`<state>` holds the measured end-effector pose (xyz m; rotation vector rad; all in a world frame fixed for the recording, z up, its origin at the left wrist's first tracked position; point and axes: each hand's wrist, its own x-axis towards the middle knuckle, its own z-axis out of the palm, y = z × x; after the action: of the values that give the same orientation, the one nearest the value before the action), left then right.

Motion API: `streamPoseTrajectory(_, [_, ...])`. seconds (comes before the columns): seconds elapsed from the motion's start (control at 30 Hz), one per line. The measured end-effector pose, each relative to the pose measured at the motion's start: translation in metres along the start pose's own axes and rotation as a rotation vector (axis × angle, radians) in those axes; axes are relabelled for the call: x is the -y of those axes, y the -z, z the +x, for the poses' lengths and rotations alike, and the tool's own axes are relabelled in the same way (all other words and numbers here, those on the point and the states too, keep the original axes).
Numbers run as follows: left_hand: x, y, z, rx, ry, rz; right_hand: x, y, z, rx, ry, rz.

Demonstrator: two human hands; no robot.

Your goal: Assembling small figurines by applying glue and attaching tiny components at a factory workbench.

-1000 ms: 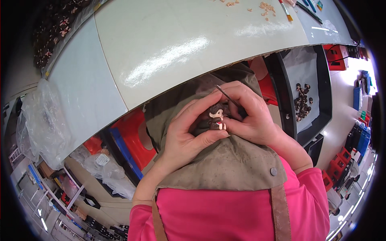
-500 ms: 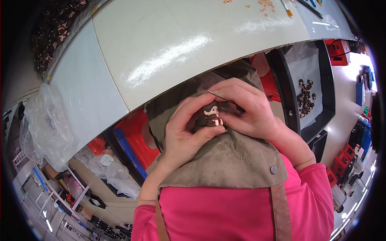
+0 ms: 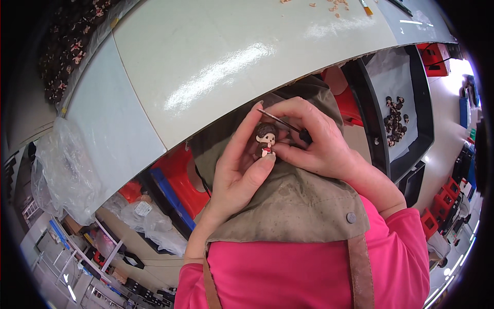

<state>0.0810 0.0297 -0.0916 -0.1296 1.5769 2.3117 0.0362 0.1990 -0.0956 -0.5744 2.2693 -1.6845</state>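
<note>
A small figurine with brown hair, a pale face and a dark brown body with a bit of red is held in front of my apron. My left hand is closed around it, thumb pressed against its lower front. In my right hand is a slim hand tool with a narrow, pointed, dark metal blade and a black handle end. Its tip reaches above the figurine's head, close to my left fingertips. My right thumb and fingers also come up against the figurine's side; the exact contact is partly hidden.
The pale worktable lies just beyond my hands, with peach-coloured shavings and a brush at its far side. A black tray with several figurines stands at right. Plastic bags hang at left; many dark figurines lie upper left.
The figurine has turned from side-on to face more upward and moved slightly left. The tool's blade has swung up and now shows more fully, with its tip raised to the left.
</note>
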Motion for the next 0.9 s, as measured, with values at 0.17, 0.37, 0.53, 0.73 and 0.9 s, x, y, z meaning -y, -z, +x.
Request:
streamPoseTrajectory(0.17, [0.002,0.003,0.003,-0.011,0.051,-0.038,-0.005,0.000,0.004,0.013,0.070,-0.014])
streamPoseTrajectory(0.37, [0.007,0.012,0.005,0.135,0.072,-0.170,-0.012,-0.004,0.004,-0.008,0.133,-0.014])
streamPoseTrajectory(0.53, [0.014,0.014,0.001,0.129,0.054,-0.240,-0.010,-0.003,0.004,-0.012,0.178,-0.016])
streamPoseTrajectory(0.73, [0.016,0.011,-0.003,0.096,0.056,-0.228,-0.010,-0.003,0.003,-0.021,0.283,-0.052])
streamPoseTrajectory(0.9, [0.016,0.013,-0.004,0.105,0.071,-0.234,-0.010,-0.003,0.001,-0.012,0.300,-0.079])
